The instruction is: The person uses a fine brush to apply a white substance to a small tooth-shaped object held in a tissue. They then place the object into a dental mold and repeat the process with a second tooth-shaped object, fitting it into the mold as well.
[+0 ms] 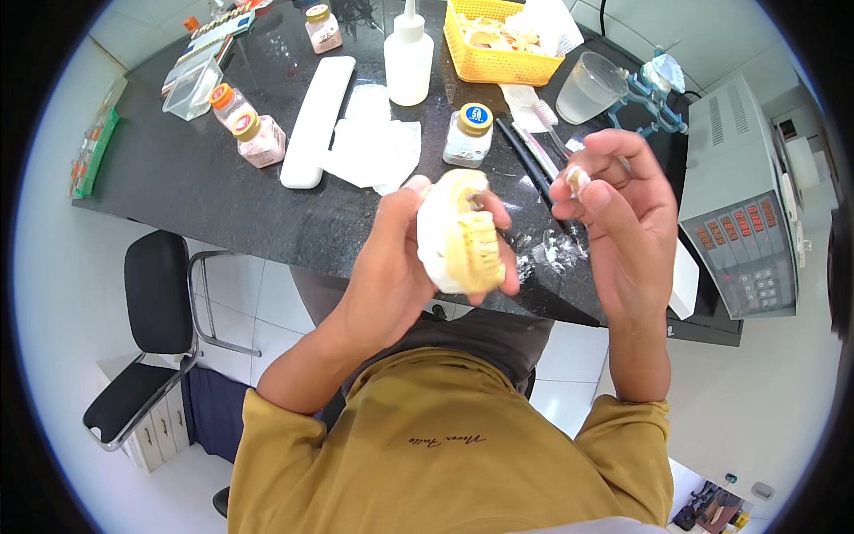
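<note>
Between my two raised hands, above the near edge of the black speckled stone countertop [222,191], sits the work. My left hand [391,267] wraps the cream-yellow plaster dental cast with its white base [458,236], thumb over the top and fingers curled round the far side, pressed firmly on it. My right hand [623,214] pinches a small pale tooth-shaped piece [578,178] between thumb and forefinger, with the other fingers curled loosely; the piece is close to the cast but apart from it.

As I judge it, the job is midway. The cast is fully poured and carries a ridged row of teeth along its front, while the small piece is not seated on it. White crumbs and dust [547,254] on the counter just below my hands suggest trimming done; fitting seems left.

The cast looks matte, chalky, rounded at the back and grooved at the front, with no crack that I can make out.

Further out lie two dark slender hand tools [525,160], a small jar with a gold-rimmed blue lid [469,133], white paper tissues [374,147], a white squeeze bottle [407,58], a yellow plastic basket [498,44], a clear plastic cup [592,87] and a grey benchtop machine with red buttons [743,205].
</note>
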`<action>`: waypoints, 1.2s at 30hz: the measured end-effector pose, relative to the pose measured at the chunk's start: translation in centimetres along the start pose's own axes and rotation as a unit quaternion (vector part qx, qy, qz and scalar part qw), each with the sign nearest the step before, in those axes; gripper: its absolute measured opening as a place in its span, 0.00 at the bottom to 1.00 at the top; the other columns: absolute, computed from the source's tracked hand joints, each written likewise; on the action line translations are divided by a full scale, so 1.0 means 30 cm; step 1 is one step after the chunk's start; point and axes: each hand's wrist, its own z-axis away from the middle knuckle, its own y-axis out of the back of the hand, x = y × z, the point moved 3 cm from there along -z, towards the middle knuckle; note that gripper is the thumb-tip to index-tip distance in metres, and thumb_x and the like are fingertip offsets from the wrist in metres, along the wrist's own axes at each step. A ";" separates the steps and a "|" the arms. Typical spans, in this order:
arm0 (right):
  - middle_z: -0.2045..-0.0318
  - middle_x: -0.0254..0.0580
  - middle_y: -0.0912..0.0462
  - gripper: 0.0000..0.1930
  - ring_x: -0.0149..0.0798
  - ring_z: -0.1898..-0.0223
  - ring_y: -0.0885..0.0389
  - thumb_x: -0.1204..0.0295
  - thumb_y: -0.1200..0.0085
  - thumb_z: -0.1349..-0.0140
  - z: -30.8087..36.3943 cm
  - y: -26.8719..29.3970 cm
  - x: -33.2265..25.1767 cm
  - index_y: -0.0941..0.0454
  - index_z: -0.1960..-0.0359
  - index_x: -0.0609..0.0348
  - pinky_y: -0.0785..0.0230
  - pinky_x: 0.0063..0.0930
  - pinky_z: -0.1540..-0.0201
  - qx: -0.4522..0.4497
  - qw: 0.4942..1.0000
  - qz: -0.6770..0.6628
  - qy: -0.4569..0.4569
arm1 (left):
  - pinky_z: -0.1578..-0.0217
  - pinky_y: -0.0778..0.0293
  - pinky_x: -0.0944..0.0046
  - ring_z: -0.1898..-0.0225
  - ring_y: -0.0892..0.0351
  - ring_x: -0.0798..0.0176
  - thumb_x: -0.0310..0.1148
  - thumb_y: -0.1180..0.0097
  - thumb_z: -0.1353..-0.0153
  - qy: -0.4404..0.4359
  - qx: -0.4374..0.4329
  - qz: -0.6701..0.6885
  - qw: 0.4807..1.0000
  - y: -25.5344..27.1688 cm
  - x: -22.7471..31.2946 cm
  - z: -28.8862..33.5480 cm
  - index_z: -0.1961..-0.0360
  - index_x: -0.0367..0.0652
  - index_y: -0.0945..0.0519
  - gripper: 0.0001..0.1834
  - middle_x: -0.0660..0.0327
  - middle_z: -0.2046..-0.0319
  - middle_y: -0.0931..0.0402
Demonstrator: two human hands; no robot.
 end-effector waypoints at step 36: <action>0.66 0.41 0.23 0.17 0.29 0.65 0.22 0.78 0.47 0.43 -0.018 -0.076 -0.015 0.33 0.52 0.68 0.29 0.20 0.60 -0.058 0.995 0.051 -0.059 | 0.71 0.22 0.61 0.69 0.21 0.50 0.53 0.73 0.33 0.163 -0.224 0.425 0.862 -0.093 -0.062 -0.004 0.55 0.31 0.30 0.32 0.45 0.66 0.25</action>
